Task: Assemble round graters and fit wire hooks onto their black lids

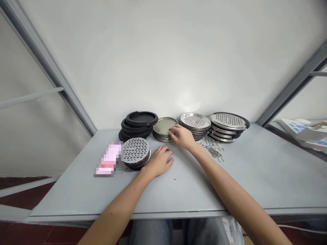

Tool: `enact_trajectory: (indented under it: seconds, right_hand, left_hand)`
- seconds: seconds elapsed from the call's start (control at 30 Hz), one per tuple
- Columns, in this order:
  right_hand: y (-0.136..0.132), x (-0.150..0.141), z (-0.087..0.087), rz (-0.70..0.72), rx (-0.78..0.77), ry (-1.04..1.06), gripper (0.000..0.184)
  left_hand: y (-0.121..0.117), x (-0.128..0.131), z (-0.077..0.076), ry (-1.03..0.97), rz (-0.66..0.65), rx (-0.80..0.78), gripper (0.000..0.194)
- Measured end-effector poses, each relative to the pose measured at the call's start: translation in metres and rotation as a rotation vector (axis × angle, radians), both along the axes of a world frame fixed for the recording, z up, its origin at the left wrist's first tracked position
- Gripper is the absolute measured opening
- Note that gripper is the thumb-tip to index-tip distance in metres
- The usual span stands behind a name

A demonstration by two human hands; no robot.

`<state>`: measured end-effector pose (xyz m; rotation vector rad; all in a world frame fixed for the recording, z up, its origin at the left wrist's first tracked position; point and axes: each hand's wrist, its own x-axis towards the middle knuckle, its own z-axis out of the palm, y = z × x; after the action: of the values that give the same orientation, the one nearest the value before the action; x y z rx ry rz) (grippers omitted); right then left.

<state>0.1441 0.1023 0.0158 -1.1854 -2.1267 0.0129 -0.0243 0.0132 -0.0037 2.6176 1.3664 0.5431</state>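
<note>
My right hand point(182, 136) is at the right side of a low stack of round metal discs with a greenish top disc point(165, 126). Its thumb and fingertips lie over that disc's rim, with a gap between them; no firm hold shows. My left hand point(159, 161) rests on the table, fingers loosely spread and palm down, holding nothing. Just left of it is a short stack topped by a round grater plate point(136, 150) with raised holes, with dark rings underneath. Several black rings point(139, 124) are piled unevenly behind that stack.
Farther right stand a stack of perforated metal discs point(195, 121) and a pile of perforated discs with black rims point(228, 119). Loose small metal rings with pins point(214, 151) lie before them. A blurred pink item point(109, 158) is on the left. The white wall point(163, 61) closes the back.
</note>
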Motion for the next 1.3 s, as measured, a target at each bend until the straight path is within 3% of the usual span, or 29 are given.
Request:
enact_trajectory:
  seconds: [0.27,0.47,0.87,1.3]
  right_hand:
    - [0.0103,0.0069,-0.0017,0.172,-0.106,0.117,0.018]
    - [0.0099,0.0053,-0.0015,0.17,-0.16,0.207,0.016]
    - [0.0083,0.0009,0.0016,0.165,-0.102,0.225,0.016]
    - [0.0086,0.0022,-0.0066,0.188,0.039,0.168,0.015]
  left_hand:
    - [-0.0032,0.0017,0.0039,0.031,-0.002,-0.032,0.03]
    - [-0.0057,0.0026,0.0071,0.046,-0.001,-0.046,0.029]
    - [-0.0048,0.0025,0.0046,0.021,-0.015,-0.027,0.039]
    - [-0.0048,0.0047,0.002,-0.004,0.009,-0.033,0.05]
